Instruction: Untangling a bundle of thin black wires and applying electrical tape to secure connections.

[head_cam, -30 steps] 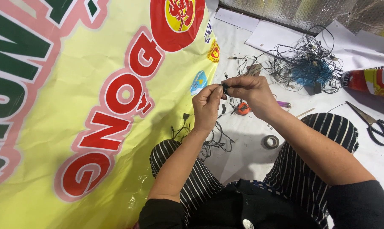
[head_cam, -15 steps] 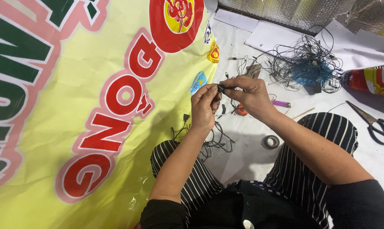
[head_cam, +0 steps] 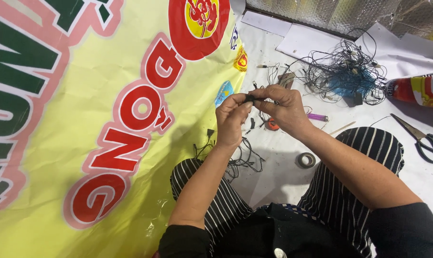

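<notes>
Pinching a small black connector [head_cam: 249, 98] between left hand [head_cam: 231, 119] and right hand [head_cam: 284, 109], both clamped together above the tape roll [head_cam: 306, 160]; best kept steady, fingertips close.

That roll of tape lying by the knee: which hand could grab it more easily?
Probably the right hand. The tape roll lies just below its wrist, while the left hand sits farther off. Both pinch the small black piece.

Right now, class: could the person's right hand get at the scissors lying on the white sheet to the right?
Probably yes. The scissors lie in the open on the white sheet, on the right hand's own side, with nothing between. But both hands pinch a small black part, so it must let go first.
</notes>
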